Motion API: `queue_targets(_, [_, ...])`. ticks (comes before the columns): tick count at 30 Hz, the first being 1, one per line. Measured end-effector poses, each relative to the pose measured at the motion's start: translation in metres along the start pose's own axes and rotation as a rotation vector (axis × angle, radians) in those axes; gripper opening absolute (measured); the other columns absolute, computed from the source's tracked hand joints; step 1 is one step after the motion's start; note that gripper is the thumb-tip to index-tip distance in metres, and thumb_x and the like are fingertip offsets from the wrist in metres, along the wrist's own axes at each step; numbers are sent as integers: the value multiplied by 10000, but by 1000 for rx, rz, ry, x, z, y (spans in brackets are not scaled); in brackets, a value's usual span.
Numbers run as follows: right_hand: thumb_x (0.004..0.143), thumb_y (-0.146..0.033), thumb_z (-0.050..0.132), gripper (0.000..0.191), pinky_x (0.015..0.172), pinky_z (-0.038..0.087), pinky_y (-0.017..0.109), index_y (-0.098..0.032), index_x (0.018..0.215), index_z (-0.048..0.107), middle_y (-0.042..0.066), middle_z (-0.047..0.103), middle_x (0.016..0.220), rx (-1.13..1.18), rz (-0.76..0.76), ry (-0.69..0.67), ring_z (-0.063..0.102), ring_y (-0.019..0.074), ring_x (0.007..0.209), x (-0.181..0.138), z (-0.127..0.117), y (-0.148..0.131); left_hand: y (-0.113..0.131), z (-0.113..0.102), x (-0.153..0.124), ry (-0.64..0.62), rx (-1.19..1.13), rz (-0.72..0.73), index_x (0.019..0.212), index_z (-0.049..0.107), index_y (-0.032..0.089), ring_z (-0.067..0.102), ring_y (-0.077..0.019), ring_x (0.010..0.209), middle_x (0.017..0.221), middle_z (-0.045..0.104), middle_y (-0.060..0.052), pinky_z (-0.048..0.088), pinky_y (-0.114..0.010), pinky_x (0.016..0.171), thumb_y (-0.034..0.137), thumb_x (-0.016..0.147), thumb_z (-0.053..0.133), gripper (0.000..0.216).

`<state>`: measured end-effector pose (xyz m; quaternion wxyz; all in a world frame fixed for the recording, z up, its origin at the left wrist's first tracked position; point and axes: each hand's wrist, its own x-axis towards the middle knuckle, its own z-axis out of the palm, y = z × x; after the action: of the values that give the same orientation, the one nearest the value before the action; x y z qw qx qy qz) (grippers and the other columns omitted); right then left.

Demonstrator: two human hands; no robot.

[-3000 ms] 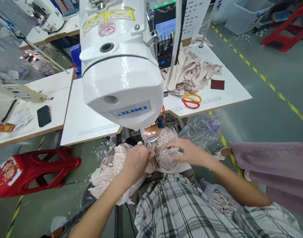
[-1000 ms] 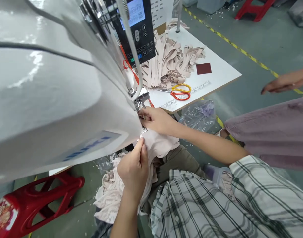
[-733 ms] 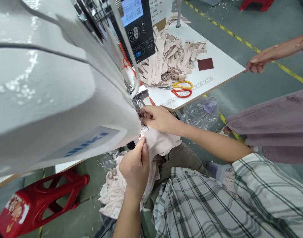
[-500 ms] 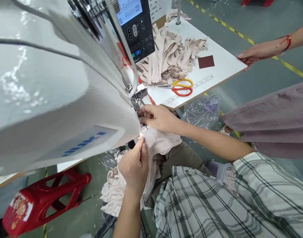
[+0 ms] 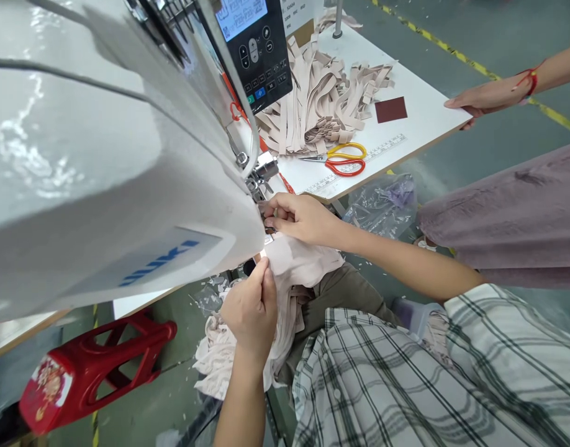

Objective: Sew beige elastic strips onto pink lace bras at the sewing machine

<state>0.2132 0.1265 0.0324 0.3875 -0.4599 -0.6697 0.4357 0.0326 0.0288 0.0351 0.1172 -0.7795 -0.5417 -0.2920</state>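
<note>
My left hand [image 5: 250, 307] pinches the edge of a pale pink fabric piece [image 5: 289, 257] between thumb and forefinger, just below the sewing machine's head. My right hand [image 5: 303, 217] is at the far side of the same piece, with curled fingers close to the needle area. What its fingertips hold is partly hidden by the machine. The white sewing machine [image 5: 140, 205] fills the left side, and its metal presser parts [image 5: 261, 174] sit just above my right hand. The fabric hangs down over my lap, into a heap of similar pale cloth [image 5: 215, 360].
Beige elastic strips [image 5: 313, 105], yellow-and-red-handled scissors [image 5: 345, 159] and a dark red card [image 5: 391, 110] lie on the white table [image 5: 429, 115]. Another person's hand [image 5: 490, 99] rests on its corner. A control panel [image 5: 261, 59] stands behind. A red stool [image 5: 99, 366] is at lower left.
The camera view has shifted slightly. Both hands stay almost in place at the machine, with the fabric still under them. The other person's hand remains on the table corner.
</note>
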Motion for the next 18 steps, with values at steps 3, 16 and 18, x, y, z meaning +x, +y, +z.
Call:
queue_targets(3, [858, -288, 597, 147, 627, 330, 253, -159, 926, 615, -39, 563, 683, 10, -12, 4, 480, 102, 634, -1, 0, 1, -1, 0, -1, -11, -21, -23, 1006, 769, 183, 652, -114, 545, 706, 767, -34, 400, -224, 533, 245, 959, 567, 217])
queue_targets(16, [840, -268, 587, 114, 638, 352, 254, -172, 901, 594, -46, 536, 673, 69, -63, 13, 477, 99, 633, -6, -1, 3, -3, -2, -3, -21, -50, -117, 1030, 780, 192, 661, -116, 573, 803, 797, -50, 433, -212, 556, 282, 966, 547, 258])
queue_targets(18, [838, -270, 590, 110, 635, 358, 253, -175, 892, 586, -47, 535, 671, 86, -46, 10, 479, 100, 630, -9, 0, 1, -2, -4, -3, -26, -71, -137, 1028, 780, 193, 671, -118, 588, 828, 801, -49, 444, -209, 568, 288, 969, 540, 264])
